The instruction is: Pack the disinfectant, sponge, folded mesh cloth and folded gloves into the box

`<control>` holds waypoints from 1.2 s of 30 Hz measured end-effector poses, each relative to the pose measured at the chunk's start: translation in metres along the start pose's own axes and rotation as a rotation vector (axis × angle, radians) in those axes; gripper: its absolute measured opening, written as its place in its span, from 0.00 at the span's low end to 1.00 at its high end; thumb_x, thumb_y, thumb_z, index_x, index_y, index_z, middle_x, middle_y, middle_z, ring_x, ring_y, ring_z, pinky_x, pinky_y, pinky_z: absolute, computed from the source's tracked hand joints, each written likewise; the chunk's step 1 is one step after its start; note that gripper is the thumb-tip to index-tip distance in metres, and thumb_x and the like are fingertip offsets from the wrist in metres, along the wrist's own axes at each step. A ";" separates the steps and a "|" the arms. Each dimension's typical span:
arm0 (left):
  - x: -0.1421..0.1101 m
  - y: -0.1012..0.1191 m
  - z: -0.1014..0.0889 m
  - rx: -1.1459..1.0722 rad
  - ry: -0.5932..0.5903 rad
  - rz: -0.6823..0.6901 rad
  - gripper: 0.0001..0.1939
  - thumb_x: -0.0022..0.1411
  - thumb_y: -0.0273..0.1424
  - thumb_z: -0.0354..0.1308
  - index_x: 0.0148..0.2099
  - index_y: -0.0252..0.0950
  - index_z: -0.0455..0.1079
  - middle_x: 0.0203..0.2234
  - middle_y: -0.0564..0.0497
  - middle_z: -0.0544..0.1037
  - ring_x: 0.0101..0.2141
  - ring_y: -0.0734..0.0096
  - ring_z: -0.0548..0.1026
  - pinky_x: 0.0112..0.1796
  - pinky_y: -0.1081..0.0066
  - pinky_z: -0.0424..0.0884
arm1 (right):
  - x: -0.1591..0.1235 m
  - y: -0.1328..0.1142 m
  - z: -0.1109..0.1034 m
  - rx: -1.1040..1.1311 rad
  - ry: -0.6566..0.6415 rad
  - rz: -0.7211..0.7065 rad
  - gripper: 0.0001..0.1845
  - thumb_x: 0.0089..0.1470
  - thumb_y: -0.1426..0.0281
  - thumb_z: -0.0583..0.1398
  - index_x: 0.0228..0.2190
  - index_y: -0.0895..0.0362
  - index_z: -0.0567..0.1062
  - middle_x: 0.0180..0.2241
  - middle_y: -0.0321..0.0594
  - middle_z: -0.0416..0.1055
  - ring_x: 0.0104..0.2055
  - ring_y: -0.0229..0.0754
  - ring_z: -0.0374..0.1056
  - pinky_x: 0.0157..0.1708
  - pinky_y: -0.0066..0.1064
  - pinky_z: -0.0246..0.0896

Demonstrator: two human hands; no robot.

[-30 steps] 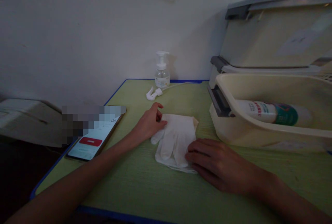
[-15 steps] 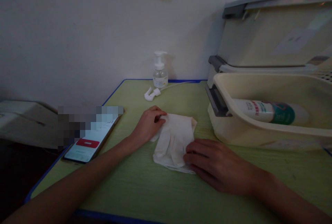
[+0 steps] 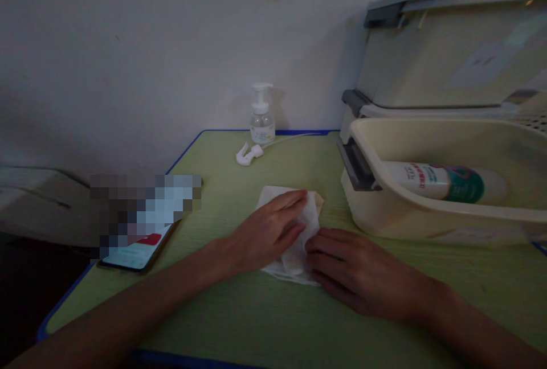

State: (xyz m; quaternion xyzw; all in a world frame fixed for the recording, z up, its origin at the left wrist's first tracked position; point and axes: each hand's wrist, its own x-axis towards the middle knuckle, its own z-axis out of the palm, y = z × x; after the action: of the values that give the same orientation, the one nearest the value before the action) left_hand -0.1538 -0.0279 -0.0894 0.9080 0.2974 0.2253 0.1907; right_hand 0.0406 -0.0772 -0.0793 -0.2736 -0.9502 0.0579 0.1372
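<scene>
White disposable gloves (image 3: 308,231) lie layered and folded on the green table, partly covered by both hands. My left hand (image 3: 273,231) rests across their middle with its fingers stretched out and laid flat. At their right edge, the bent fingers of my right hand (image 3: 348,266) press together on the glove material; the right thumb is hidden.
Behind the gloves lie a white spray nozzle (image 3: 248,154) with a thin tube and an upright pump bottle (image 3: 262,124). A phone (image 3: 147,242) is at the left edge. On the right, a cream bin (image 3: 363,212) holds a white-and-green bottle (image 3: 453,182); a lidded box (image 3: 427,67) stands behind.
My left hand took the gloves' far left corner, folded their left side inward, and now lies flat over the fold. My right hand stays at the right edge.
</scene>
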 end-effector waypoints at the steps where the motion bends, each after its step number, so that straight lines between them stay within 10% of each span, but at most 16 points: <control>1: 0.000 0.001 0.001 0.003 -0.054 -0.003 0.23 0.67 0.31 0.43 0.61 0.24 0.55 0.60 0.37 0.59 0.61 0.65 0.56 0.59 0.65 0.56 | 0.000 0.000 0.001 -0.017 0.012 -0.019 0.10 0.59 0.76 0.52 0.30 0.60 0.73 0.31 0.42 0.71 0.33 0.40 0.65 0.34 0.30 0.62; 12: 0.001 -0.001 0.006 0.196 -0.298 0.005 0.32 0.66 0.36 0.44 0.66 0.26 0.41 0.65 0.37 0.43 0.65 0.64 0.40 0.62 0.61 0.44 | 0.000 -0.001 -0.002 -0.028 0.109 -0.092 0.15 0.59 0.78 0.48 0.29 0.61 0.74 0.32 0.44 0.73 0.32 0.41 0.67 0.33 0.31 0.66; 19: 0.002 0.002 0.010 0.299 -0.283 -0.011 0.34 0.65 0.46 0.42 0.65 0.30 0.45 0.65 0.40 0.44 0.64 0.58 0.44 0.61 0.53 0.43 | 0.004 0.006 0.008 0.120 0.346 0.274 0.12 0.57 0.75 0.51 0.43 0.59 0.67 0.43 0.49 0.71 0.46 0.45 0.68 0.44 0.40 0.66; 26: 0.001 0.000 0.013 0.325 -0.267 -0.023 0.35 0.64 0.44 0.45 0.66 0.30 0.44 0.64 0.38 0.49 0.64 0.49 0.43 0.59 0.44 0.43 | 0.008 0.013 0.018 0.009 0.162 0.398 0.31 0.55 0.65 0.57 0.56 0.65 0.55 0.54 0.60 0.62 0.58 0.55 0.58 0.52 0.52 0.59; 36: 0.001 0.003 0.012 0.274 -0.246 -0.075 0.36 0.60 0.43 0.51 0.65 0.33 0.47 0.64 0.38 0.51 0.64 0.44 0.40 0.56 0.35 0.39 | 0.002 0.011 0.027 -0.106 0.088 0.371 0.32 0.60 0.61 0.49 0.60 0.67 0.52 0.61 0.61 0.51 0.64 0.53 0.46 0.56 0.55 0.50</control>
State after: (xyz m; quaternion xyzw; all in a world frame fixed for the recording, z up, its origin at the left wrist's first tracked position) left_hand -0.1452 -0.0320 -0.0974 0.9344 0.3335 0.0625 0.1083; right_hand 0.0362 -0.0676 -0.1066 -0.4532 -0.8783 0.0199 0.1510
